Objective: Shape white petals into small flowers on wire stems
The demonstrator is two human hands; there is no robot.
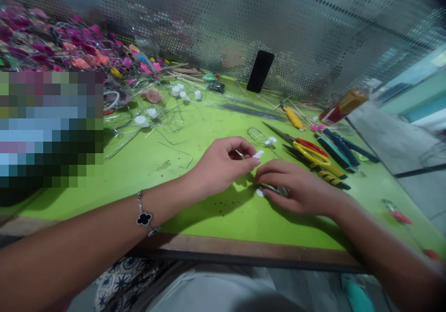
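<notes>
My left hand (232,161), with a bracelet on its wrist, pinches a small white soft-looking piece (258,154) between thumb and fingertips. Just to its right, low over the green table (167,172), my right hand (292,184) is closed around a slim metallic tool (283,191); its kind is mostly hidden by the fingers. A white bit (260,192) shows at the tips of the right fingers. Beyond the hands lies a bent wire frame (256,134) beside another white piece (271,141).
Yellow-and-red-handled pliers (311,150) and dark-green-handled pliers (334,152) lie on the right. A phone (260,71) leans at the back, near a bottle (344,105). Several white pieces (142,121), loose wires and a pile of pink and purple flowers (76,40) fill the left.
</notes>
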